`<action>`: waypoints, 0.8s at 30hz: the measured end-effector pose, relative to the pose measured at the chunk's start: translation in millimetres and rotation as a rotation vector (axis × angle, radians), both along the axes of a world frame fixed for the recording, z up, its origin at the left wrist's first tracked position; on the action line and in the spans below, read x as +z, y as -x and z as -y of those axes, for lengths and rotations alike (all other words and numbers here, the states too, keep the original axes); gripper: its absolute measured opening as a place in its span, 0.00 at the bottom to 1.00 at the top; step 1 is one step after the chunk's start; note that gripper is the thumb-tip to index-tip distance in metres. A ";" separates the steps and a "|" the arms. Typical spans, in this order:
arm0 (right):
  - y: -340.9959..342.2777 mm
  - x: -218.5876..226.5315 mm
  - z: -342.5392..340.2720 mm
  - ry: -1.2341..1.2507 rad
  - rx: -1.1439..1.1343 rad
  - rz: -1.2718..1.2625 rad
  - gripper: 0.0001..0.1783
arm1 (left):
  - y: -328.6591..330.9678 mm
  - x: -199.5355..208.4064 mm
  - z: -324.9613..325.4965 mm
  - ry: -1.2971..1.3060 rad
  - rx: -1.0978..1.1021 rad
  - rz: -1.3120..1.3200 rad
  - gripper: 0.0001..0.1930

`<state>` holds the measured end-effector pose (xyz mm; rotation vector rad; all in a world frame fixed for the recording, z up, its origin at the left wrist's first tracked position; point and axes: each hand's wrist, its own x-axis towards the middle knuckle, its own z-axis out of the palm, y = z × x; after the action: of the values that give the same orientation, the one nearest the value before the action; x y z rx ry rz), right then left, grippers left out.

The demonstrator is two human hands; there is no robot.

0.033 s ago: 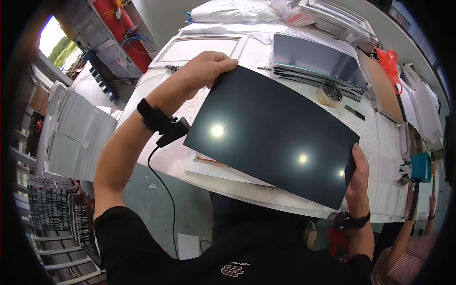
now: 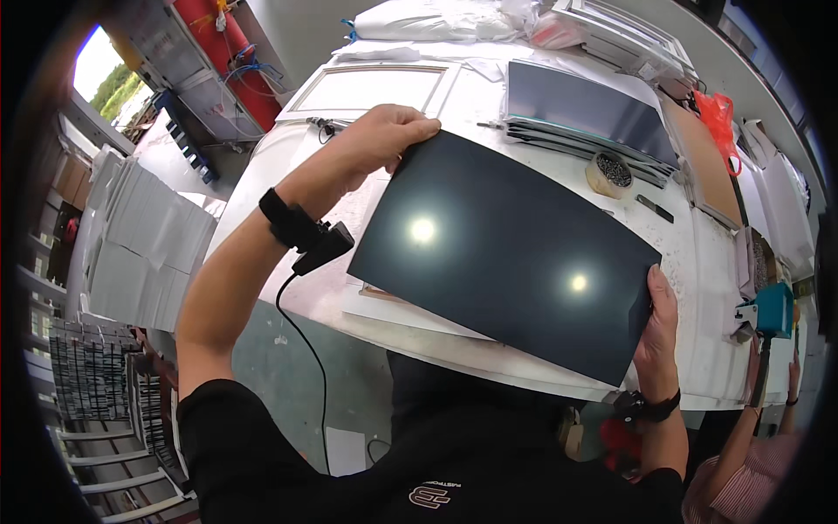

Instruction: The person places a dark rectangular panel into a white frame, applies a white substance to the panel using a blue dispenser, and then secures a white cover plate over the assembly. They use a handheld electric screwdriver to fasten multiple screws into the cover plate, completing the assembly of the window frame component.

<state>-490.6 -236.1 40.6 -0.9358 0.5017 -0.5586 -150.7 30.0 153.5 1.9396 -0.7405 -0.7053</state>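
White bags (image 2: 436,22) at table's far edge

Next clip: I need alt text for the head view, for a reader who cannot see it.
Seen from above, a person holds a dark glossy panel over a white worktable, left hand gripping its far corner and right hand its near edge. Behind it lie a stack of similar dark panels, a small round container and an empty white frame.

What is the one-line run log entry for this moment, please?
left hand: grips dark glossy panel top corner | right hand: grips lower corner | panel: tilted, lifted over white table
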 end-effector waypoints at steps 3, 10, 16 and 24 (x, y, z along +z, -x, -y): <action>-1.3 -6.7 19.5 0.082 0.020 -0.088 0.19 | 8.2 -33.0 -23.7 0.009 0.070 0.007 0.19; -27.9 -2.5 47.7 0.186 0.090 -0.263 0.19 | 17.2 -95.5 -98.1 -0.046 0.199 0.237 0.20; -54.2 -2.2 52.1 0.252 0.106 -0.334 0.19 | 33.8 -101.2 -117.7 -0.057 0.139 0.293 0.21; -76.6 -11.6 43.0 0.238 0.112 -0.324 0.16 | 25.8 -107.0 -122.4 -0.041 0.156 0.241 0.22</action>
<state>-414.0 -279.1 29.0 -1.2844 0.6781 -0.3703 -176.5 152.3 46.5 2.1173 -0.7144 -0.3991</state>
